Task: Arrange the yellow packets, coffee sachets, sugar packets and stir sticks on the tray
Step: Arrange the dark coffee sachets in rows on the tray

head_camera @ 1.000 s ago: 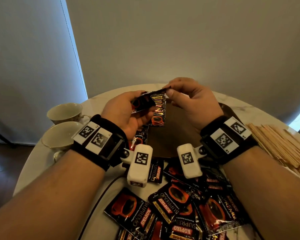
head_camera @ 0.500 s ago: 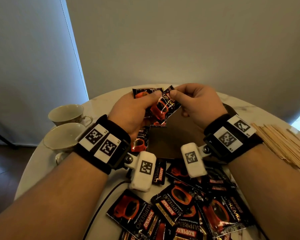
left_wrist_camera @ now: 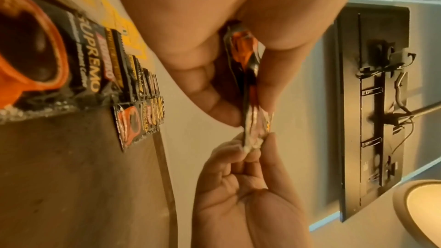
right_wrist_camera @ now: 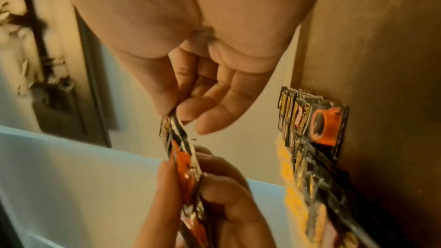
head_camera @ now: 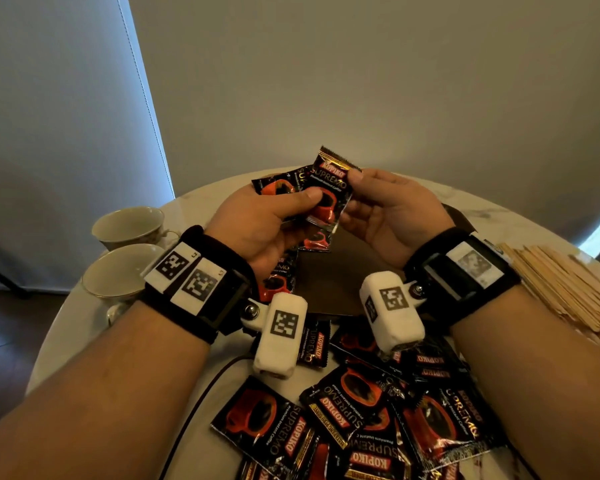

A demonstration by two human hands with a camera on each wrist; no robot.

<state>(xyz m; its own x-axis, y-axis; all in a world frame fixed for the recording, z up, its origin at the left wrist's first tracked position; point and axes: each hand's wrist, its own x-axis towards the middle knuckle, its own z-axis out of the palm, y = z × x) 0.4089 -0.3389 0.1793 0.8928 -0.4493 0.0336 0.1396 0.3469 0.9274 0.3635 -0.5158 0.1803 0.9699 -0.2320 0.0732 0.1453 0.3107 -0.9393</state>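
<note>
Both hands' grip (head_camera: 329,188) on coffee sachet (head_camera: 331,192)

A plain grey wall (head_camera: 361,81) rises behind the round marble table (head_camera: 201,202).

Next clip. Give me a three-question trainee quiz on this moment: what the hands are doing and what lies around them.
1. True or false: both hands grip the same coffee sachet.
2. Multiple choice: the wooden stir sticks lie A) on the tray, B) on the table by the right arm, C) in a cup.
3. Fill in: two empty ___ stand beside the left wrist.

Key
1. True: the left hand thumb presses on its lower part, and the right hand pinches its top corner.
2. B. The tray holds sachets along its left edge.
3. Cups.
</note>
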